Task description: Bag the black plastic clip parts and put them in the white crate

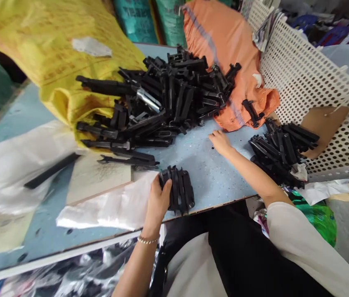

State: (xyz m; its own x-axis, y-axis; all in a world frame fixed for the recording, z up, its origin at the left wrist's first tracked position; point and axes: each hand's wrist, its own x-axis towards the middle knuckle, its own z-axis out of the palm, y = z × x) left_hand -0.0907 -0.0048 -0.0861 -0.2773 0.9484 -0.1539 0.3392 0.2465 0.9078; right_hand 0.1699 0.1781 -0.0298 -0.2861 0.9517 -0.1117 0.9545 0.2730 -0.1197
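Observation:
My left hand (158, 201) is closed on a stacked bundle of black plastic parts (179, 190) standing near the front edge of the blue table (211, 173). My right hand (220, 141) reaches out over the table with fingers bent, resting on the surface close to the big heap of black plastic parts (162, 103); nothing shows in it. A smaller pile of the same black parts (281, 150) lies to the right of that hand.
A yellow sack (50, 53) spills the parts from the left and an orange sack (224, 41) lies behind the heap. A white perforated panel (317, 82) stands at the right. Clear plastic bags (109, 208), a cardboard sheet (95, 177) and a black strip (52, 170) lie left.

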